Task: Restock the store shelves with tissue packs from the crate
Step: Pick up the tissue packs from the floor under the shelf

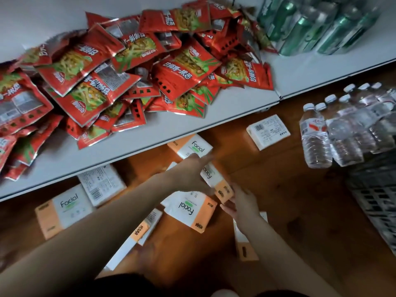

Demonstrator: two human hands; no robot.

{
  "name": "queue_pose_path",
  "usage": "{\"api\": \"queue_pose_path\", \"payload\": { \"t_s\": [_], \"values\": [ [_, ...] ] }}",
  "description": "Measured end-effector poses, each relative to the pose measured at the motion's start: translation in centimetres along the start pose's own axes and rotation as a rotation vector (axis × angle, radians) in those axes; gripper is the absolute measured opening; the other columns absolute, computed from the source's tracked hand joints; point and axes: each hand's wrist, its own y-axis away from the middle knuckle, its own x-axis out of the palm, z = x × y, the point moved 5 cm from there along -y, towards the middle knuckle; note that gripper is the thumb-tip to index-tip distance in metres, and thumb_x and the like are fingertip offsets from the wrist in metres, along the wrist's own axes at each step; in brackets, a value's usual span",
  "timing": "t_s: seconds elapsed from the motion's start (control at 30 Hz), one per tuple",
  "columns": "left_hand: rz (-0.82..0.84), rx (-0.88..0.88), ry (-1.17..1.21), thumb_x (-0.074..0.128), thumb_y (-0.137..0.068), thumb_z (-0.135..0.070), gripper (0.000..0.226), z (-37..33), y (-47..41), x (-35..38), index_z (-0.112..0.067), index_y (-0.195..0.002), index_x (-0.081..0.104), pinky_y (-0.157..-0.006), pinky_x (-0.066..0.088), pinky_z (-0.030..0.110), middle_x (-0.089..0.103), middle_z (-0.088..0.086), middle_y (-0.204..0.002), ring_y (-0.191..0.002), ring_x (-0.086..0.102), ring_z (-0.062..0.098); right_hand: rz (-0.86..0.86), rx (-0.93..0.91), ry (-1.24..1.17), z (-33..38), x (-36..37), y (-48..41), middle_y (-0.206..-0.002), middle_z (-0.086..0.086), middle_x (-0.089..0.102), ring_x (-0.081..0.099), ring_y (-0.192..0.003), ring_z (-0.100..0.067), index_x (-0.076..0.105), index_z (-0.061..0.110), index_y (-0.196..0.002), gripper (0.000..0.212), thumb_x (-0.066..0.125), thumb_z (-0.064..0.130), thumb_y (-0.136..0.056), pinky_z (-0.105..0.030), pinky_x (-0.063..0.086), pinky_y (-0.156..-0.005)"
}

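Several white-and-orange "Facial" tissue packs lie on the brown lower shelf [278,189]. My left hand [190,174] reaches across and grips one tilted tissue pack [211,175] from above, thumb under its near side. My right hand [242,200] holds the same pack's orange end [224,192] between thumb and fingers. Other packs lie flat around it: one behind [192,146], one in front [192,209], one far right [267,130], two at the left [64,211] [101,184]. The grey lattice crate [377,202] stands at the right edge.
Above hangs a white shelf [225,116] piled with red snack packets [128,71] and wrapped green bottles [310,26]. Clear water bottles [342,129] stand at the right by the crate. Two more packs [139,232] [244,247] lie near my arms.
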Motion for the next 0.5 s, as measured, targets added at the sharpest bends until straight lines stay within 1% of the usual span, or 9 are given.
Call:
{"api": "queue_pose_path", "payload": {
  "t_s": [0.03, 0.1, 0.17, 0.23, 0.3, 0.37, 0.43, 0.47, 0.5],
  "values": [
    [0.001, 0.033, -0.078, 0.073, -0.077, -0.031, 0.083, -0.4, 0.7, -0.5, -0.029, -0.144, 0.024, -0.087, 0.043, 0.027, 0.041, 0.007, -0.128, -0.111, 0.051, 0.023, 0.019, -0.019, 0.011, 0.5, 0.0, 0.4, -0.090, -0.013, 0.061, 0.057, -0.082, -0.021, 0.055, 0.007, -0.107, 0.019, 0.047, 0.019, -0.095, -0.034, 0.050, -0.076],
    [-0.077, 0.067, -0.214, 0.069, -0.082, -0.023, 0.071, -1.1, 1.9, -1.9, -0.029, -0.141, 0.031, -0.090, 0.043, 0.029, 0.040, 0.008, -0.126, -0.110, 0.052, 0.025, 0.070, -0.069, 0.019, 1.4, 0.2, 1.1, -0.083, -0.009, 0.061, 0.058, -0.078, -0.021, 0.054, 0.009, -0.102, 0.023, 0.044, 0.030, -0.097, -0.031, 0.050, -0.071],
    [-0.174, 0.060, -0.248, 0.064, -0.086, -0.021, 0.056, -1.4, 3.2, -3.7, -0.026, -0.136, 0.039, -0.087, 0.043, 0.029, 0.043, 0.010, -0.122, -0.105, 0.055, 0.027, 0.110, -0.126, 0.009, 2.2, 0.6, 1.6, -0.081, -0.007, 0.062, 0.059, -0.073, -0.019, 0.054, 0.013, -0.097, 0.026, 0.042, 0.036, -0.097, -0.028, 0.050, -0.064],
    [-0.233, 0.028, -0.187, 0.065, -0.085, -0.023, 0.050, -1.1, 4.8, -5.5, -0.022, -0.131, 0.045, -0.080, 0.040, 0.025, 0.045, 0.009, -0.114, -0.095, 0.053, 0.024, 0.129, -0.177, -0.056, 2.7, 1.3, 2.5, -0.079, -0.007, 0.062, 0.059, -0.068, -0.017, 0.055, 0.013, -0.093, 0.023, 0.041, 0.030, -0.098, -0.025, 0.050, -0.057],
    [-0.273, -0.007, -0.098, 0.066, -0.084, -0.022, 0.047, -0.7, 6.8, -7.1, -0.018, -0.127, 0.046, -0.075, 0.037, 0.022, 0.050, 0.008, -0.106, -0.089, 0.048, 0.018, 0.157, -0.217, -0.122, 3.3, 2.1, 3.8, -0.077, -0.007, 0.061, 0.058, -0.066, -0.016, 0.055, 0.011, -0.090, 0.019, 0.040, 0.017, -0.098, -0.024, 0.050, -0.055],
    [-0.301, -0.043, 0.040, 0.067, -0.084, -0.017, 0.045, -0.2, 9.2, -8.5, -0.015, -0.123, 0.046, -0.067, 0.040, 0.020, 0.057, 0.005, -0.100, -0.085, 0.053, 0.017, 0.226, -0.260, -0.109, 3.7, 3.2, 5.0, -0.076, -0.007, 0.059, 0.057, -0.067, -0.015, 0.055, 0.008, -0.087, 0.019, 0.039, 0.003, -0.095, -0.024, 0.049, -0.058],
    [-0.324, -0.070, 0.337, 0.066, -0.085, -0.011, 0.041, 0.2, 11.8, -9.4, -0.016, -0.119, 0.045, -0.059, 0.047, 0.014, 0.059, -0.003, -0.088, -0.073, 0.057, 0.011, 0.353, -0.317, -0.032, 4.2, 4.9, 6.5, -0.083, -0.006, 0.061, 0.059, -0.073, -0.014, 0.055, 0.011, -0.090, 0.020, 0.043, -0.005, -0.090, -0.024, 0.050, -0.062],
    [-0.333, -0.075, 0.516, 0.064, -0.085, -0.010, 0.040, 0.3, 13.2, -9.6, -0.018, -0.118, 0.044, -0.060, 0.051, 0.013, 0.059, -0.004, -0.086, -0.070, 0.058, 0.009, 0.435, -0.349, 0.016, 4.5, 5.9, 7.4, -0.089, -0.005, 0.062, 0.060, -0.079, -0.014, 0.056, 0.014, -0.093, 0.022, 0.047, -0.006, -0.088, -0.025, 0.050, -0.069],
    [-0.339, -0.075, 0.679, 0.063, -0.085, -0.010, 0.041, 0.3, 14.5, -9.8, -0.019, -0.119, 0.043, -0.065, 0.054, 0.016, 0.061, -0.002, -0.088, -0.072, 0.061, 0.009, 0.531, -0.388, 0.067, 4.8, 6.9, 8.5, -0.095, -0.003, 0.064, 0.061, -0.085, -0.013, 0.057, 0.017, -0.098, 0.026, 0.052, -0.006, -0.086, -0.027, 0.050, -0.075]
  ]
}}
